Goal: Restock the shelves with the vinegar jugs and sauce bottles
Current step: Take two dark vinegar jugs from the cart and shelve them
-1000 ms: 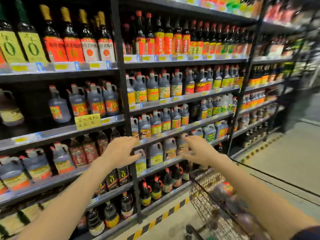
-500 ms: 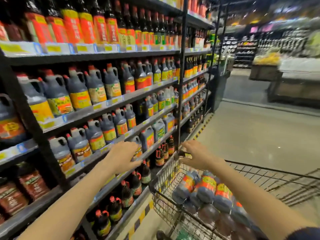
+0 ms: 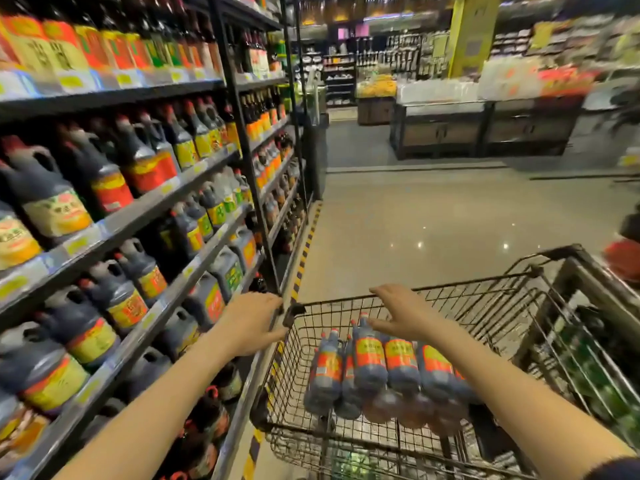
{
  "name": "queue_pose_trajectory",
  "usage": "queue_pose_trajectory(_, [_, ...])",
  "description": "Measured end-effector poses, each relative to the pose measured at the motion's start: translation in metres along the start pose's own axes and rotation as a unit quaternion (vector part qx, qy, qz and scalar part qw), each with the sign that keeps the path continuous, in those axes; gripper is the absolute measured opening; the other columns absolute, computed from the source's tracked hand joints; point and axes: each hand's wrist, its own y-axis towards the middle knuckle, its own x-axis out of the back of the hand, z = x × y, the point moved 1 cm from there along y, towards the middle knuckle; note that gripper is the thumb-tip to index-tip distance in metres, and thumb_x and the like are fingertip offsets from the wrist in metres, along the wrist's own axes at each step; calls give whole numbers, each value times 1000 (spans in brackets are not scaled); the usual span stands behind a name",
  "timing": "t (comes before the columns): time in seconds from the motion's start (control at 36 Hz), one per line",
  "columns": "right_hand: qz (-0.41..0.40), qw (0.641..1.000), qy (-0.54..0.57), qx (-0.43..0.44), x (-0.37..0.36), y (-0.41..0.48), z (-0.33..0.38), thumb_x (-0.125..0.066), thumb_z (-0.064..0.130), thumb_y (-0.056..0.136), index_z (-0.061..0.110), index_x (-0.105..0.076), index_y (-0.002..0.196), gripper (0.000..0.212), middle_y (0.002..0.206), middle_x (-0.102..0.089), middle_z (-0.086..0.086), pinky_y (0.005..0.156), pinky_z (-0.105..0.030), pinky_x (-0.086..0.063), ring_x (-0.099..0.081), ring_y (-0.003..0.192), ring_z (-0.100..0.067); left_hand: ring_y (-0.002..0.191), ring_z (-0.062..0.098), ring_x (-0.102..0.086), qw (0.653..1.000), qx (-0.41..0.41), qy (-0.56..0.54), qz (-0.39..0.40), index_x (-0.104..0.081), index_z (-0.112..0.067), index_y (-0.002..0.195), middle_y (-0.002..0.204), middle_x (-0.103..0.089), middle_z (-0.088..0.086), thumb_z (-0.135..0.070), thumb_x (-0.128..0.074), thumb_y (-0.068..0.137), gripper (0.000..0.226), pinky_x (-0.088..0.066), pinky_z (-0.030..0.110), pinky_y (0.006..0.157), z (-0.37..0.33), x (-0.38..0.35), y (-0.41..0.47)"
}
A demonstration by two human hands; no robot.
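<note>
Right hand (image 3: pixel 403 311) now over bottles (image 3: pixel 325 389), labels (image 3: pixel 369 355) unreadable

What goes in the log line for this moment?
left hand: at cart corner, grip unclear | right hand: open above sauce bottles | sauce bottles: lying in cart

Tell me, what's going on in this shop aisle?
A person is restocking. Both hands are at a wire cart: the left hand at a corner of its rim, the right hand open over the rim, above sauce bottles lying inside. None is lifted yet. The shelves beside are packed with dark jugs.
</note>
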Motion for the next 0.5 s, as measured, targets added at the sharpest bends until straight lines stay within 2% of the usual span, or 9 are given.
queue_pose_trajectory(0.08, [-1, 999, 16, -30, -6, -7, -14, -53, 43, 91, 10, -33, 144, 65, 145, -42, -8, 109, -30, -28, -37, 133, -23, 118, 21, -54, 999, -25, -24, 7, -46, -17, 135, 125, -59, -1, -58, -44, 88, 62, -42, 33, 93, -9, -13, 19])
queue_pose_trajectory(0.19, [9, 997, 20, -70, -16, -11, -36, -55, 42, 89, 9, -39, 140, 63, 135, -50, -11, 102, -34, -37, -44, 125, -25, 126, 19, -48, 998, -41, -43, 29, -39, -18, 141, 138, -51, 1, -61, -37, 84, 72, -40, 34, 104, -22, -31, 42])
queue_pose_trajectory(0.28, [27, 996, 20, -87, -23, -11, -51, -54, 43, 89, 9, -33, 144, 67, 138, -47, -11, 103, -33, -35, -43, 127, -25, 130, 19, -44, 996, -49, -63, 50, -36, -19, 143, 143, -47, 0, -57, -45, 88, 68, -37, 34, 107, -34, -44, 58])
queue_pose_trajectory(0.42, [26, 994, 33, -103, -37, -10, -79, -53, 41, 90, 7, -42, 137, 59, 131, -53, -11, 99, -32, -38, -47, 119, -25, 129, 17, -46, 991, -60, -93, 70, -43, -17, 139, 141, -49, 1, -58, -41, 87, 66, -37, 30, 104, -53, -65, 83])
queue_pose_trajectory(0.5, [43, 993, 49, -102, -47, -5, -97, -57, 42, 88, 9, -40, 138, 62, 129, -53, -10, 97, -35, -40, -49, 117, -25, 117, 21, -54, 989, -42, -120, 72, -54, -14, 127, 128, -59, 4, -63, -27, 81, 72, -43, 31, 95, -66, -75, 96])
